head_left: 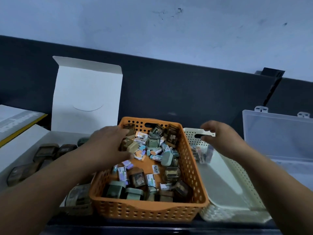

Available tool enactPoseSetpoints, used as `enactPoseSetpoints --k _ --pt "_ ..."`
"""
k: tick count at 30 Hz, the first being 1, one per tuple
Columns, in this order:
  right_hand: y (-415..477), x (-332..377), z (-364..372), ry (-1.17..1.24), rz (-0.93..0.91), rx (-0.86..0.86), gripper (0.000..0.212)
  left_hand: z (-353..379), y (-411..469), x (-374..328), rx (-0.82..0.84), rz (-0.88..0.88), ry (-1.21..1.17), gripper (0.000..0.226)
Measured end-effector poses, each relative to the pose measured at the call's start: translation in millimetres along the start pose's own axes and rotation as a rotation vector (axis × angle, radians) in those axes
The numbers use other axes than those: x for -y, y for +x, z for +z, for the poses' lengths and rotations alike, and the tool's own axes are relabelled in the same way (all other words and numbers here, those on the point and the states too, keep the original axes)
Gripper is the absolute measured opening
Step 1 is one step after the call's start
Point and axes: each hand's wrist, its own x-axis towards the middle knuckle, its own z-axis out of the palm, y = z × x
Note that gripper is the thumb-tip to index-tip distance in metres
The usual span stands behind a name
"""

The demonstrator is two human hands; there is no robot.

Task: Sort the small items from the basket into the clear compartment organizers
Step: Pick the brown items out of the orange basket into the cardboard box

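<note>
Erasers with labels too blurred to read crowd the orange basket, where the left hand reaches in, its grip hidden. The right hand hovers loosely curled, empty, over the white basket beside the clear organizer.

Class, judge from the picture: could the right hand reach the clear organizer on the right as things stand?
Probably yes. The right hand, seemingly holding nothing, hovers over the cream basket beside the clear organizer, whose lid stands open; nothing lies between them.
</note>
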Motion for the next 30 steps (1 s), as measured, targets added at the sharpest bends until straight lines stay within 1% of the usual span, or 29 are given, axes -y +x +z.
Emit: enactPoseSetpoints --k 1,3,5,8,10,13,16,18,20,22,24,27,30 --pt "-1.7 4.9 1.5 -0.016 -0.043 0.004 0.031 0.6 6.7 -3.7 -0.018 0.024 0.027 0.080" --pt "-6.5 20.9 5.0 -0.021 -0.164 0.069 0.035 3.3 22.5 -11.1 -0.013 0.085 0.023 0.079" --pt "-10.7 40.3 10.3 -0.058 -0.266 0.187 0.041 6.1 41.4 -21.0 0.036 0.127 -0.040 0.076" --pt "-7.5 60.6 25.1 -0.201 -0.370 0.356 0.047 9.8 67.5 -37.2 0.072 0.138 -0.077 0.065" --pt "-1.8 66.5 35.1 -0.276 -0.395 0.442 0.045 15.4 80.3 -44.5 0.090 0.146 -0.071 0.059" --pt "5.1 72.2 45.4 -0.377 -0.397 0.574 0.048 27.0 90.7 -45.0 0.131 0.147 -0.083 0.059" --pt "10.5 74.7 54.8 -0.438 -0.427 0.664 0.048 30.7 91.5 -40.4 0.114 0.141 -0.118 0.057" --pt "12.1 74.5 57.3 -0.419 -0.413 0.675 0.044 27.3 87.9 -38.0 0.090 0.142 -0.159 0.051" --pt "14.0 75.8 52.9 -0.349 -0.386 0.633 0.038 20.0 81.3 -32.4 0.059 0.135 -0.199 0.045" --pt "17.1 81.6 42.7 -0.201 -0.355 0.556 0.032 7.8 70.6 -22.9 0.006 0.118 -0.259 0.038" --pt "19.5 93.6 32.1 -0.055 -0.346 0.469 0.027 -9.4 54.6 -11.1 -0.026 0.096 -0.372 0.031" --pt "18.9 123.4 28.0 0.154 -0.369 0.418 0.022 -37.8 22.5 12.7 -0.059 0.030 -0.514 0.033" --pt "13.0 159.0 40.0 0.274 -0.422 0.434 0.023 -55.5 -6.8 45.7 -0.137 -0.079 -0.506 0.034"
